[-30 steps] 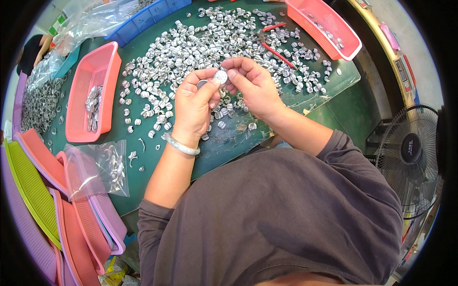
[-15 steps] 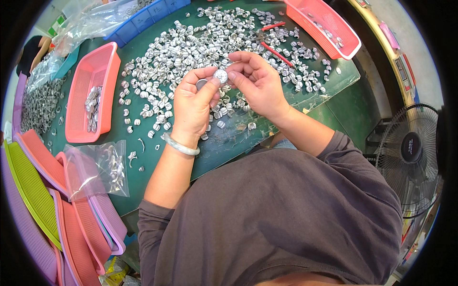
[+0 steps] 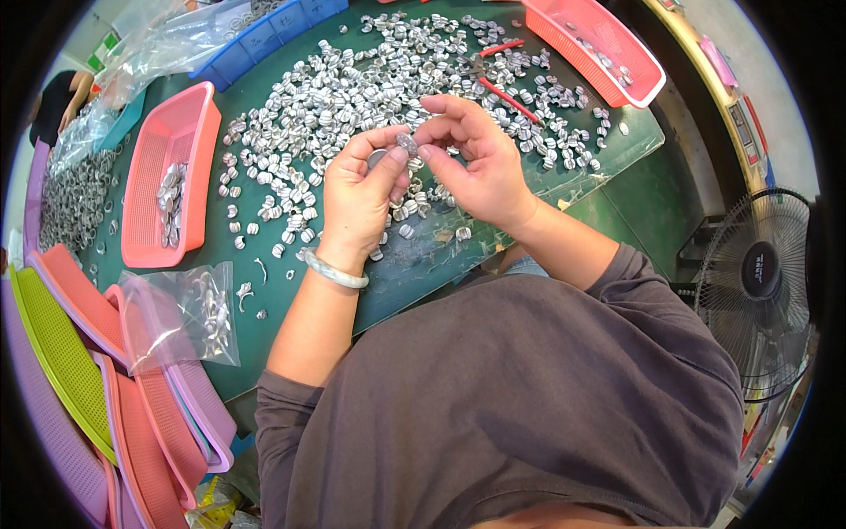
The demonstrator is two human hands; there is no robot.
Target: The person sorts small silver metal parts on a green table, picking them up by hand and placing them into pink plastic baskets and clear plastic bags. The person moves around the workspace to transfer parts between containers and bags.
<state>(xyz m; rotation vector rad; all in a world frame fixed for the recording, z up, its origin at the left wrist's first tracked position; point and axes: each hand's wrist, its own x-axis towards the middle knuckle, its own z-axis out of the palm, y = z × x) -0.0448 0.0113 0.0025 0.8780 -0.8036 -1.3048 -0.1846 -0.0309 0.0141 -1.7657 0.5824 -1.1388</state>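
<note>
A small round silver metal disc [image 3: 406, 144] is pinched at its lower left between the thumb and index finger of my left hand [image 3: 357, 189]. A second flat grey disc [image 3: 376, 159] is tucked behind that thumb, against the curled fingers. My right hand [image 3: 485, 167] comes in from the right, its thumb and index finger at the right edge of the first disc; its other fingers are curled loosely. Under and beyond both hands spreads a wide heap of small silver ribbed metal pieces [image 3: 352, 97], curved like open rings.
Pink baskets with flat metal pieces stand left [image 3: 198, 176] and far right [image 3: 648, 79]. Red-handled pliers [image 3: 509, 100] lie in the heap. A clear bag [image 3: 176, 309] rests near stacked baskets [image 3: 70, 370]. A blue bin [image 3: 273, 35] is at the back, a fan [image 3: 760, 273] at right.
The disc has turned between my fingers, from facing up with a bright round face to tilted and darker. Both hands stay in nearly the same place.
</note>
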